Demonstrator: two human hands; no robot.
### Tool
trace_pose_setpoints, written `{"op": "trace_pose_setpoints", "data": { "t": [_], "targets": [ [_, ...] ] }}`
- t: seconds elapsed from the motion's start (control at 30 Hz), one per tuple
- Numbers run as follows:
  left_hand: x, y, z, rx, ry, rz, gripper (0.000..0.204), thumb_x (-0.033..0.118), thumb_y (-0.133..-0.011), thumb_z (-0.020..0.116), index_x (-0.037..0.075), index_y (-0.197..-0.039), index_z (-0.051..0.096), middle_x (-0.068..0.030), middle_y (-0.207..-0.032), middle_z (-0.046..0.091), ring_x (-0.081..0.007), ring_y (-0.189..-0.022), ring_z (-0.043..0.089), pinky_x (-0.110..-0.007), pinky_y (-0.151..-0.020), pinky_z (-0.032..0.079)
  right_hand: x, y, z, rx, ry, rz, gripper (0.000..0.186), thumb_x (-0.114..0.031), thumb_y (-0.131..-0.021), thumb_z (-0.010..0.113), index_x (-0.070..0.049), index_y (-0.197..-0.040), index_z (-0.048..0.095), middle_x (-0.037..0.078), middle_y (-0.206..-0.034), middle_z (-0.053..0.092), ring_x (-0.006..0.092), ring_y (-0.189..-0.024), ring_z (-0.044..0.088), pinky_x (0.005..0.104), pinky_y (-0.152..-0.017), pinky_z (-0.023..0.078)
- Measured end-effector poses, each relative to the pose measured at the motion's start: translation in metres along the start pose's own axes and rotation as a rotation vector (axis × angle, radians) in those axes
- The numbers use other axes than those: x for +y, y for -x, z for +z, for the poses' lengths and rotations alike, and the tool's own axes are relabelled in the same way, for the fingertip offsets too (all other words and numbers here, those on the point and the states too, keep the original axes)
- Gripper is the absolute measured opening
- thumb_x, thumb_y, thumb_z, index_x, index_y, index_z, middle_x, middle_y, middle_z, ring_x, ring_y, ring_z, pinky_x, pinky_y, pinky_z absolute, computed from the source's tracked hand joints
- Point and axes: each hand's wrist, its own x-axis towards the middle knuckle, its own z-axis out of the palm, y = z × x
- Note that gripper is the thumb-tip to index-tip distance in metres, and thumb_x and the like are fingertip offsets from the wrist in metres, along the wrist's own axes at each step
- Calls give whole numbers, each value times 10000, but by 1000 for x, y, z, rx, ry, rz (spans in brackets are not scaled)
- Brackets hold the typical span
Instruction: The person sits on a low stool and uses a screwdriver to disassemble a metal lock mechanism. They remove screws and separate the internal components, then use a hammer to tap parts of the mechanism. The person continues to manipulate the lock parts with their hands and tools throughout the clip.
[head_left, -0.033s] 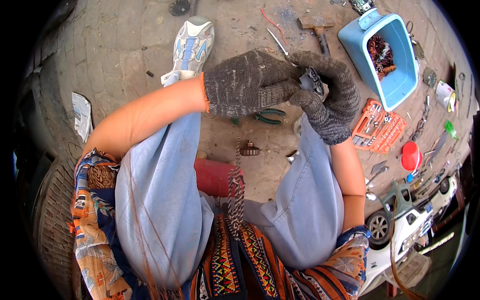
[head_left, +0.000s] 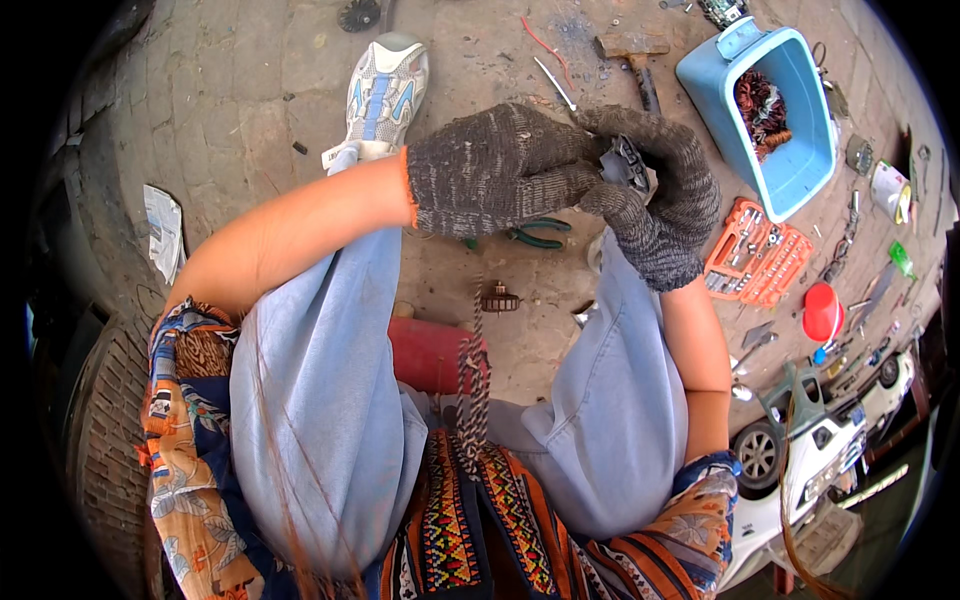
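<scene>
My left hand (head_left: 505, 170), in a dark grey knitted glove, reaches across from the left. Its fingers are pressed together against a small dark grey and black part (head_left: 625, 165). Curled around the part's far and right sides is my right hand (head_left: 680, 200), gloved the same way, with its thumb on the near side. Both hands grip the part between them, above the ground and beyond my knees. The gloves hide much of it, so its exact kind cannot be made out. Below my left hand, green-handled pliers (head_left: 540, 236) lie on the ground.
A blue bin (head_left: 705, 75) with copper-coloured wire scraps stands at the far right, beside a hammer (head_left: 635, 47). An orange socket set (head_left: 757, 255) and red bowl (head_left: 823, 312) lie to the right. Between my legs are a small ridged metal part (head_left: 500, 298) and a red cylinder (head_left: 435, 355).
</scene>
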Motion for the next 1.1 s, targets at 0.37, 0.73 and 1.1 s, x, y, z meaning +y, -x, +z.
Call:
{"op": "trace_pose_setpoints", "data": {
  "t": [0.37,0.73,1.1],
  "targets": [
    [6,-4,2,-61,219,-163,429,162,-716,647,35,-1114,550,-198,-1081,559,-348,-912,586,-416,-740,504,-2,0,1,103,55,-84,493,-290,-619,809,-81,-1024,621,76,-917,644,218,-810,633,320,-740,497],
    [-35,-2,-19,50,717,-1201,264,153,-857,570,95,-1115,559,-83,-892,608,-211,-753,602,-337,-648,498,27,-18,2,438,-258,-118,402,-174,-866,600,15,-1196,468,144,-1192,518,232,-1004,570,309,-857,483],
    [-43,-6,-39,790,994,-1207,230,97,-839,538,76,-1064,495,-55,-767,607,-134,-488,518,-256,-408,388,139,33,62,-721,910,273,405,-288,-777,632,-66,-1105,543,163,-986,585,298,-899,591,394,-771,476]
  ]
}}
